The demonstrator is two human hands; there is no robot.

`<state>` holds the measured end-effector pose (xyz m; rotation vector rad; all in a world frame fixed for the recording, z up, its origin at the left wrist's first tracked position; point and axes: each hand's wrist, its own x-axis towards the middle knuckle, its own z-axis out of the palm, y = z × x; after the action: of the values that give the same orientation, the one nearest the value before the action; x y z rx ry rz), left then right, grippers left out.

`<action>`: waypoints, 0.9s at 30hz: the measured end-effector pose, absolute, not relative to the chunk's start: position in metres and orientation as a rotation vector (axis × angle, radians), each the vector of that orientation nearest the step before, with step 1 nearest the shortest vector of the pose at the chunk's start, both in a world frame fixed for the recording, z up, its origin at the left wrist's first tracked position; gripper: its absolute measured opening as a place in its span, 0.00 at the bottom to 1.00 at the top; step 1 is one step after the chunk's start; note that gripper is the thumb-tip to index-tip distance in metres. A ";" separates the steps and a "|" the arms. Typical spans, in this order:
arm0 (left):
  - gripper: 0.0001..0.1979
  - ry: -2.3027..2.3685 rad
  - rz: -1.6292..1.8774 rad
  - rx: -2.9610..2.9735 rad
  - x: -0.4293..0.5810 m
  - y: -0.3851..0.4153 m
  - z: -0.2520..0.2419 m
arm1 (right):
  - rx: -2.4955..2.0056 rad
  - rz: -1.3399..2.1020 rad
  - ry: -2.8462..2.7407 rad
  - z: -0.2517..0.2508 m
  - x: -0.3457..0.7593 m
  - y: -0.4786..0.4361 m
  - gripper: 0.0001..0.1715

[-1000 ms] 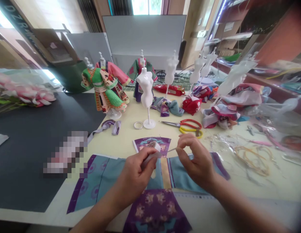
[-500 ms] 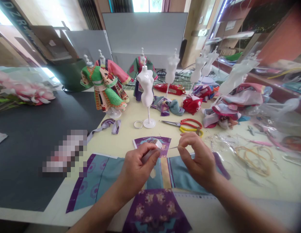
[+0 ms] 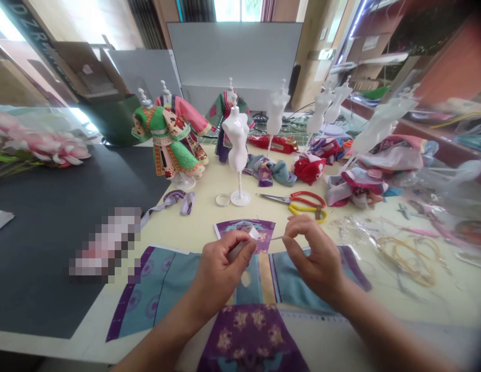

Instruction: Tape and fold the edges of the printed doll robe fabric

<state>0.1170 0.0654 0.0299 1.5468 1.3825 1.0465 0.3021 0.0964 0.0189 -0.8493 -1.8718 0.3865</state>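
Nearest my view, at the bottom centre of the frame, I have a purple floral panel [image 3: 251,336] flat on the table [image 3: 186,227]. Just beyond it a teal cloth [image 3: 168,281] spreads to left and right across the middle, with a gold band near its centre and purple ends. Above it I see my left hand [image 3: 222,263], its grip closed on a small white piece [image 3: 253,232] at the centre of the frame; the fingers hide most of that piece. Right of centre, my right hand [image 3: 315,258] pinches a thin sliver [image 3: 277,238] between thumb and forefinger, too fine for me to name. It points toward the white piece; whether they touch, I cannot tell.

Farther on, right of centre, lie scissors [image 3: 289,200] with one red and one yellow handle. To their left, a bare white mannequin [image 3: 237,139] stands upright, a white ring [image 3: 222,204] just beside its base. Upper left of centre, I can see a green dress [image 3: 163,124] on a form. Behind everything, at the top, stands a pale grey panel [image 3: 232,54].
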 end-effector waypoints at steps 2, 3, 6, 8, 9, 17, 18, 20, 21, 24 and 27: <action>0.10 1.378 1.053 1.545 0.117 0.066 0.029 | -0.852 0.388 -1.873 0.019 0.302 0.097 0.07; 0.10 1.377 1.054 1.545 0.117 0.066 0.029 | -0.853 0.391 -1.874 0.019 0.302 0.096 0.07; 0.10 1.388 1.050 1.537 0.117 0.065 0.029 | -0.860 0.398 -1.874 0.018 0.302 0.095 0.07; 0.10 1.396 1.046 1.533 0.116 0.065 0.028 | -0.863 0.400 -1.880 0.017 0.302 0.094 0.07; 0.10 1.398 1.046 1.534 0.116 0.065 0.028 | -0.865 0.398 -1.881 0.017 0.302 0.094 0.07; 0.08 1.387 1.122 1.599 0.122 0.068 0.029 | -0.855 0.359 -1.895 0.025 0.307 0.096 0.06; 0.07 1.384 1.133 1.615 0.123 0.069 0.029 | -0.860 0.354 -1.892 0.026 0.308 0.096 0.06; 0.06 1.386 1.144 1.633 0.124 0.069 0.030 | -0.858 0.349 -1.893 0.027 0.308 0.096 0.07; 0.06 1.391 1.151 1.636 0.124 0.069 0.030 | -0.849 0.344 -1.898 0.027 0.308 0.096 0.07; 0.06 1.388 1.182 1.634 0.124 0.068 0.030 | -0.808 0.313 -1.917 0.026 0.306 0.096 0.08; 0.07 1.372 1.194 1.613 0.123 0.067 0.030 | -0.784 0.293 -1.918 0.025 0.305 0.096 0.09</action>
<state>0.1228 0.0671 0.0296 1.6127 1.3717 1.1938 0.3046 0.0957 0.0254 -0.7844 -1.9185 0.2931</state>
